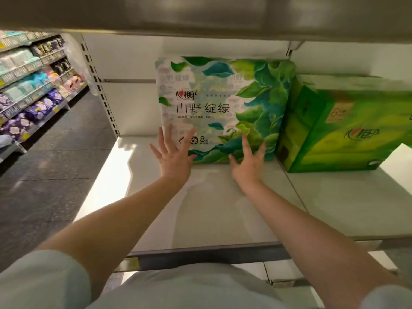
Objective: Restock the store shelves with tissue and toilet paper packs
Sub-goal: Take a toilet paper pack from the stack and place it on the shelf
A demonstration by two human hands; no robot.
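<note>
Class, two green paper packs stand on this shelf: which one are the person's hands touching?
The leaf-printed white pack on the left; both hands' spread fingers press its front. The plain green pack beside it is untouched.

A pale store shelf [211,210] carries a leaf-printed tissue pack [223,103] upright beyond the hands, a green box [338,134] touching its right side.

Tissue pack [214,108], upright on shelf [211,208].
White-green leaf print, at the back wall, right side touching green pack [338,130].
</note>
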